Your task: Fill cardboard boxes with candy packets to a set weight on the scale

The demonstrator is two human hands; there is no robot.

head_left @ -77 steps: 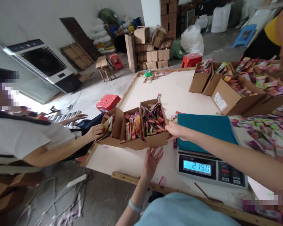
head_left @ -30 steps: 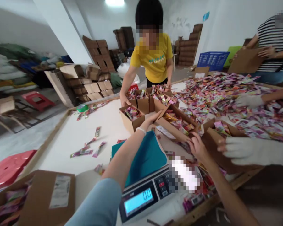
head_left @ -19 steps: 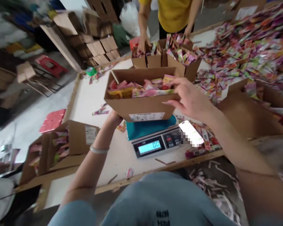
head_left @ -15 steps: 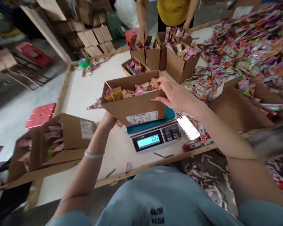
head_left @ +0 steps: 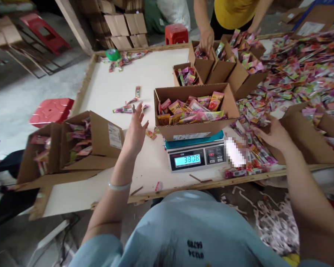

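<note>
An open cardboard box filled with small colourful packets rests on the teal top of a digital scale, whose lit display reads about 3808. To the left of the box, my left hand is raised with its fingers spread, holding nothing. My right hand is apart from the box on its right side, fingers stretched over loose packets near another carton. A phone, partly blurred out, lies beside the scale.
Two more filled boxes stand at the left. Across the table, a co-worker's hand reaches into a carton among several others. A large heap of packets covers the right side. Green tape lies at the far left corner.
Both hands have let go of the box and moved apart, left hand leftward, right hand rightward. The box now sits level on the scale, and the display went from 0.0 to about 3808.
</note>
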